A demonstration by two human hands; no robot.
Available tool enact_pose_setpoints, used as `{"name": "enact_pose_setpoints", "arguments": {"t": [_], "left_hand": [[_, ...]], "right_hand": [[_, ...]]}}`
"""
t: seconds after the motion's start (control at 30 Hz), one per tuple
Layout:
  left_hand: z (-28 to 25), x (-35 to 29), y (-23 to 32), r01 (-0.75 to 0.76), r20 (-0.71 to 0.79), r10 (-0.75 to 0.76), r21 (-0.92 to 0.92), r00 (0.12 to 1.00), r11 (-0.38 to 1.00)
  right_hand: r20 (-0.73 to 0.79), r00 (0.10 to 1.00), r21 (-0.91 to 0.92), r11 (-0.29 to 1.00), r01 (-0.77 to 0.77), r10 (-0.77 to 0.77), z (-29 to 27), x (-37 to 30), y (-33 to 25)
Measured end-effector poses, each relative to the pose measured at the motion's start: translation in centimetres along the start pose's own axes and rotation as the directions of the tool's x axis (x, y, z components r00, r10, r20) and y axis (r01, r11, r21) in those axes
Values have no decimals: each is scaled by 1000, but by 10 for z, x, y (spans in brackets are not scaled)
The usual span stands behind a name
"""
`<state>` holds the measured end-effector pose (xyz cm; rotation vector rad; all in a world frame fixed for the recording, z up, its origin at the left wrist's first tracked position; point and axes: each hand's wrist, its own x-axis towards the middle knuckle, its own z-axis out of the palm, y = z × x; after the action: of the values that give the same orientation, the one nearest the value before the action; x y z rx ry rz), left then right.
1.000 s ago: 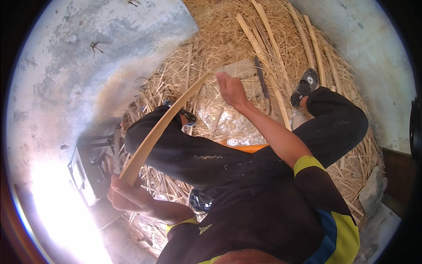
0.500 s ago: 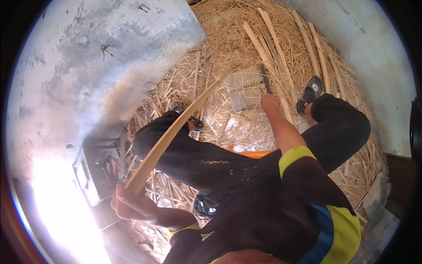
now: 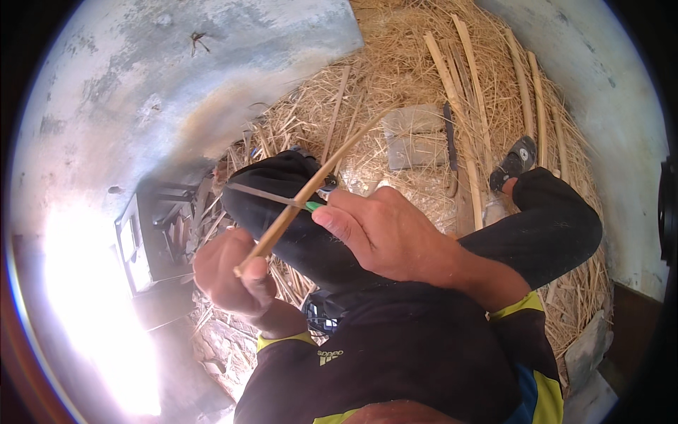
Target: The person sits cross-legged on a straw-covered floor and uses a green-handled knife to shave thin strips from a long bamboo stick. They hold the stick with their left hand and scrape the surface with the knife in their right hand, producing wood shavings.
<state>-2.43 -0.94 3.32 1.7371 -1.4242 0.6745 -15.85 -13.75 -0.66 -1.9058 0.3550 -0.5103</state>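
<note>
On the far left, a mottled pale wall (image 3: 162,92) stood above a dark, framed object (image 3: 152,240), partly washed out by glare. Right of this, the left grip (image 3: 233,272) was found closed, its thumb and curled fingers pinching the near end of a long, tan, wood-like strip (image 3: 311,188); a short tip of the strip showed past the thumb. From that hold, the strip slanted away up and to the right, passing in front of the black-trousered left leg (image 3: 244,173) and thinning toward its far end above the straw (image 3: 385,74). A slim knife blade (image 3: 260,193) crossed the strip a little beyond the left grip; whether the two were in contact could not be determined. The right grip (image 3: 392,233) was observed firmly closed around the knife's green handle (image 3: 313,206), of which only the front part showed, just right of the strip. Beyond the hands, a grey slab (image 3: 417,134) lay on the straw, with a dark, long tool (image 3: 450,141) beside its right edge. Several loose strips (image 3: 452,78) lay further right, followed by the dark right shoe (image 3: 521,157) and a rough stone (image 3: 586,346).
</note>
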Motion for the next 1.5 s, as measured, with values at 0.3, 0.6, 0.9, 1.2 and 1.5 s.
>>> {"name": "enact_pose_setpoints", "arguments": {"t": [0.3,0.6,0.9,1.2,1.5], "left_hand": [[-13,-1,-1,-135,211,137,-25,968,991],[-6,-4,4,-79,197,82,-22,977,997],[-6,-7,3,-82,133,84,-20,988,996],[-3,-4,6,-5,137,2,20,991,1000],[2,0,13,-2,121,2,-3,993,1000]], "right_hand": [[-93,995,-310,951,2,-32,12,-27,-17],[-188,982,-408,910,-75,-3,22,-33,-6],[-184,983,-449,891,-71,-14,27,-33,16],[-248,966,-373,913,-162,70,13,-28,32],[-150,983,-223,965,-137,105,8,-35,10]]}}
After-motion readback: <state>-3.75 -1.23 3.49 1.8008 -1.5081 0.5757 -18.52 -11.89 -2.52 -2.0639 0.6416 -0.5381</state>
